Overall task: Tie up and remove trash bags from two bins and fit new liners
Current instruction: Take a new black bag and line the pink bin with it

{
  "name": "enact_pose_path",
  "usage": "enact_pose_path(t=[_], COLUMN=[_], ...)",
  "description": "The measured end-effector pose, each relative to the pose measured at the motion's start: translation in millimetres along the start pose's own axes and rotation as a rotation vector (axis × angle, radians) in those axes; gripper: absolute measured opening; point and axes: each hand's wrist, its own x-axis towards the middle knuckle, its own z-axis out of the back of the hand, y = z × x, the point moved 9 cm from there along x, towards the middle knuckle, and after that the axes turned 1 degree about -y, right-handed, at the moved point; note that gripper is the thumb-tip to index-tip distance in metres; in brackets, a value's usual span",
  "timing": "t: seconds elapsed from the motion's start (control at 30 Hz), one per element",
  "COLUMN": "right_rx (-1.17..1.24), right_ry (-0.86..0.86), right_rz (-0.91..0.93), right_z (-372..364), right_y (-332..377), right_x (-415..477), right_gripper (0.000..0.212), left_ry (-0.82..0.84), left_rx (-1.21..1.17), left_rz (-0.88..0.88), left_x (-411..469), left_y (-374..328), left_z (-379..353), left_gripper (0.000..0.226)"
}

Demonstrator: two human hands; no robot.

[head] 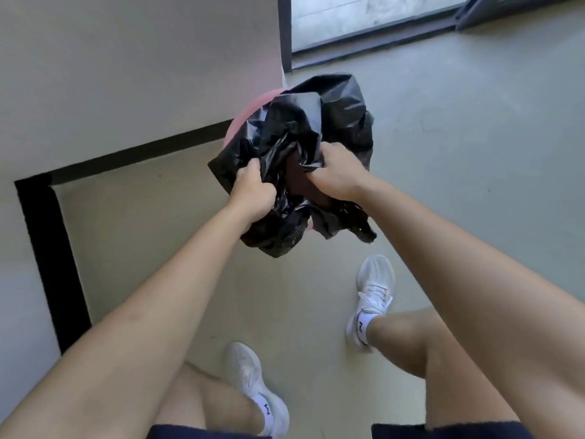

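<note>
A crumpled black trash bag [319,122] billows over a pink bin [253,104], of which only a curved strip of rim shows at the bag's upper left. My left hand [253,193] grips a fold of the bag on its left side. My right hand [337,174] clutches the plastic just to the right, knuckles up. Between the two hands the bag's mouth gapes a little and shows a dark brownish inside. The rest of the bin is hidden under the plastic.
The bin stands against a beige wall corner [158,74] with a black skirting strip [136,153]. A dark-framed glass door [364,20] lies beyond. My two feet in white sneakers [375,289] stand on the smooth grey-green floor [474,137].
</note>
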Motion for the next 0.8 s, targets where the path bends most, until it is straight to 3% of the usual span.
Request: enact_pose_path(t=[0.13, 0.3, 0.4, 0.5, 0.67, 0.8], right_rx=[0.149, -0.107, -0.307, -0.357, -0.26, -0.279], right_ry=[0.002, 0.136, 0.324, 0.377, 0.178, -0.227], right_rz=[-0.071, -0.136, -0.093, -0.101, -0.101, -0.11], right_z=[-29.4, -85.1, -122.8, -143.5, -128.6, -73.7], right_y=[-26.0, -55.5, -68.2, -83.2, -72.7, -67.2], right_x=[52.8, 109.6, 120.1, 105.9, 60.5, 40.8], right_gripper=[0.032, 0.064, 0.045, 0.034, 0.023, 0.025], left_ry=[0.075, 0.163, 0.336, 0.427, 0.365, -0.068], left_rx=[0.018, 0.407, 0.684, 0.813, 0.788, 0.747], left_rz=[0.012, -0.073, -0.168, -0.215, -0.306, -0.539], left_x=[53.9, 117.7, 140.2, 135.8, 97.3, 82.5], left_y=[19.9, 37.4, 48.6, 58.7, 60.8, 25.4], left_z=[-23.3, -50.5, -79.1, -93.0, -76.4, -26.0], left_gripper=[0.043, 0.014, 0.031, 0.034, 0.026, 0.025])
